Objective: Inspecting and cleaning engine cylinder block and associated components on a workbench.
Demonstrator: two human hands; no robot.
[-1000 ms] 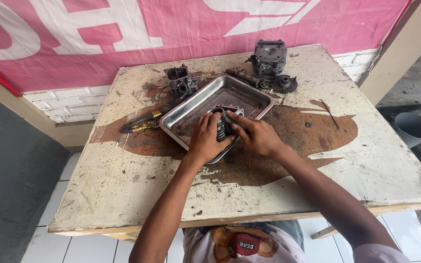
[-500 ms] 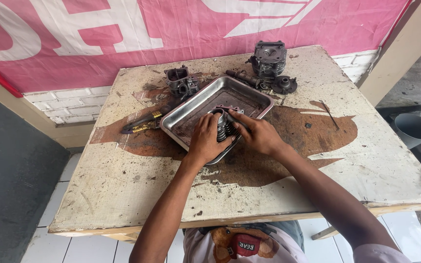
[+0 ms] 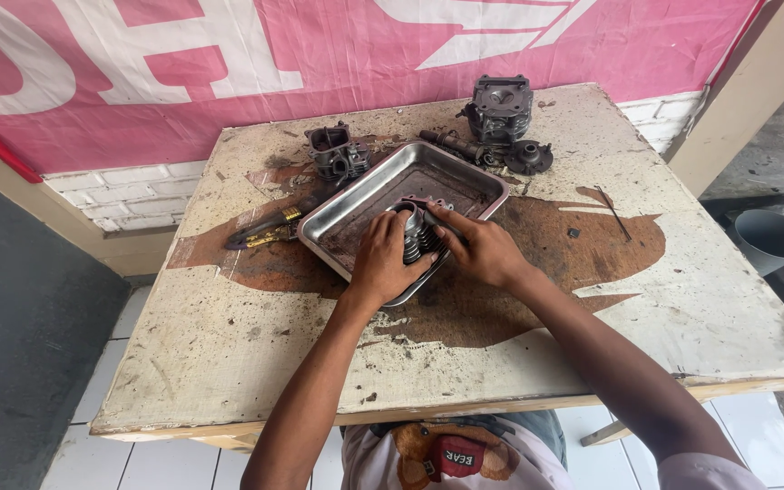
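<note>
Gripping a finned engine part (image 3: 417, 234) from both sides, the left hand (image 3: 381, 263) and right hand (image 3: 483, 249) hold it over the near end of the metal tray (image 3: 383, 186). Work looks midway; other parts lie untouched behind. Fingers hide most of the part's shape.

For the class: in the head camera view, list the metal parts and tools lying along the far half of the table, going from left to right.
Screwdriver → small engine part → metal tray → shaft → finned cylinder block → round disc part → thin rod.
</note>
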